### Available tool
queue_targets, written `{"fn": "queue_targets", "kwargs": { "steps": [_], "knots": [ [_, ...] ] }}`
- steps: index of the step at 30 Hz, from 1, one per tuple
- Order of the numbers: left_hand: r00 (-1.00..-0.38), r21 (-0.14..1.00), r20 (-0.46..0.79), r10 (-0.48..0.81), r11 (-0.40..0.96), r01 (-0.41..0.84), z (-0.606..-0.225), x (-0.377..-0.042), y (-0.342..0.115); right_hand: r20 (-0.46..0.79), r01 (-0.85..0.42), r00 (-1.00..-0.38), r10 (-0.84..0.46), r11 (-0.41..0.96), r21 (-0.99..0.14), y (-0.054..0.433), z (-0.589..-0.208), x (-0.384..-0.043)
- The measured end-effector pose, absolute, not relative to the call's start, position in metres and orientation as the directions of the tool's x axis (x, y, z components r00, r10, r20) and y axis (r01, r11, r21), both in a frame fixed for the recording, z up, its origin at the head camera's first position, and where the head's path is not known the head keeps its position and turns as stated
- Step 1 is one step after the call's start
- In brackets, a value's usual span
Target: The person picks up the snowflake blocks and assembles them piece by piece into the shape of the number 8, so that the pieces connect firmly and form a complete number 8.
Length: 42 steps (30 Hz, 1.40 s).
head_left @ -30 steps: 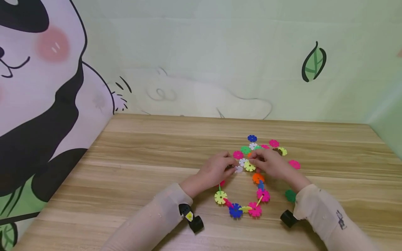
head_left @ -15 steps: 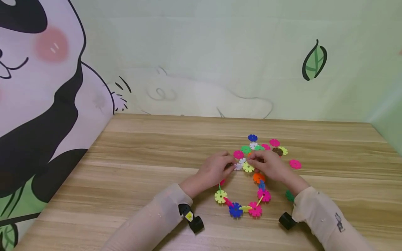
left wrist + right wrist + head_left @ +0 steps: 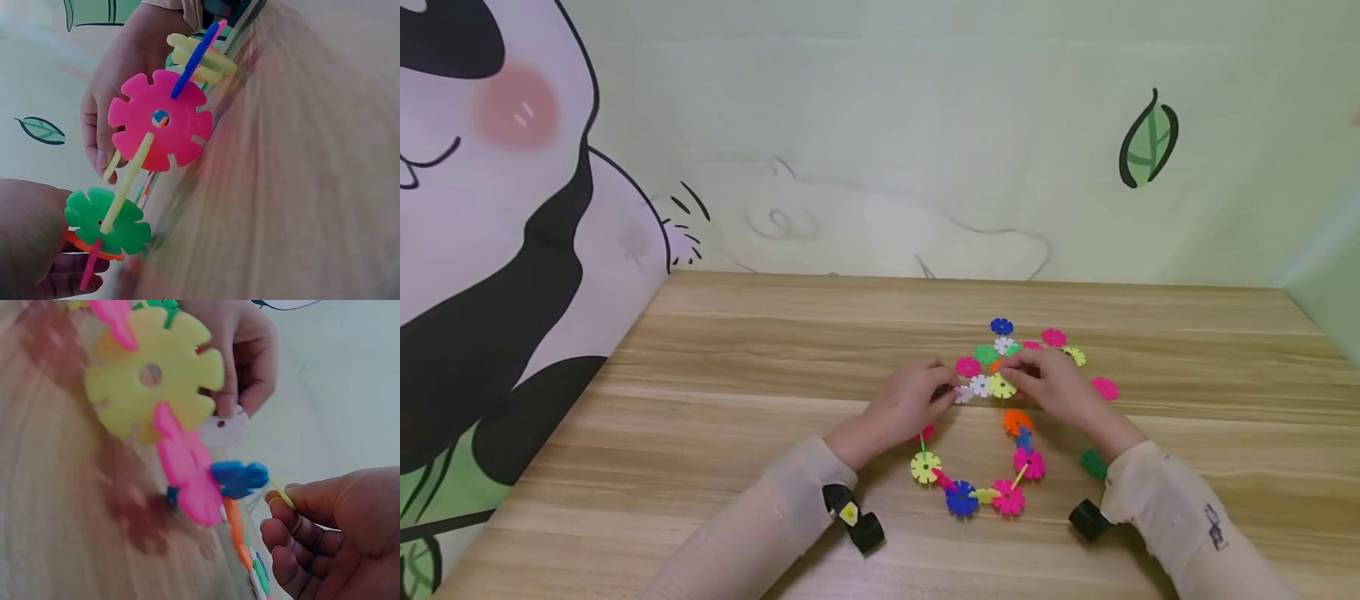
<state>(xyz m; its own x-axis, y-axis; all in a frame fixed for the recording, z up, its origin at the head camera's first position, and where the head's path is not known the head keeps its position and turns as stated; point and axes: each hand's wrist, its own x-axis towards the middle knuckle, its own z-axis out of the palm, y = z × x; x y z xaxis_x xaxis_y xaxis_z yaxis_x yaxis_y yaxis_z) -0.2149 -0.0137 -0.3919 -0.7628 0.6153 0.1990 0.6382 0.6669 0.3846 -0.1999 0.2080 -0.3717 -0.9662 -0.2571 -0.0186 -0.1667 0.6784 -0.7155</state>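
Observation:
My left hand [image 3: 910, 402] pinches a white notched plastic disc [image 3: 226, 429] between thumb and finger, seen in the right wrist view. To its right, my right hand [image 3: 1052, 385] pinches the edge of a yellow notched disc [image 3: 1002, 386]; edge-on, that yellow disc looks like a thin strip in both wrist views. A chain of interlocked discs curves on the table below the hands, through a yellow disc [image 3: 926, 467], a blue disc [image 3: 962, 499] and a pink disc [image 3: 1008, 497] up to an orange disc [image 3: 1017, 422]. The left hand covers its upper left part.
Loose discs lie scattered behind the hands, among them a dark blue disc [image 3: 1002, 327], a white disc [image 3: 981, 385] and a pink disc [image 3: 1054, 337]. A green disc [image 3: 1093, 463] lies by the right sleeve. The wooden table [image 3: 760, 350] meets a painted wall [image 3: 880, 108].
The right hand has drawn the yellow disc slightly right and away, widening its gap from the white disc at the left hand. The left hand keeps nearly the same place.

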Motion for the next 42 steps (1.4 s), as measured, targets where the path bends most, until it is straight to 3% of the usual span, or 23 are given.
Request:
{"fn": "queue_targets", "kwargs": {
  "steps": [17,30,42],
  "knots": [
    [-0.784,0.4,0.161,0.6,0.686,0.608,-0.3879,-0.217,-0.0153,-0.012,-0.181,-0.964,-0.265,0.691,-0.7,0.21,-0.3664,-0.2004],
    [-0.795,0.523,0.157,0.586,0.633,0.57,-0.3897,-0.2216,-0.0155,-0.022,-0.176,-0.964,-0.266,0.696,-0.696,0.2098,-0.3676,-0.2007],
    [-0.82,0.545,0.161,0.549,0.643,0.538,-0.3883,-0.2219,-0.0166,-0.034,-0.164,-0.965,-0.26,0.699,-0.696,0.2073,-0.3707,-0.2013]
  ]
}}
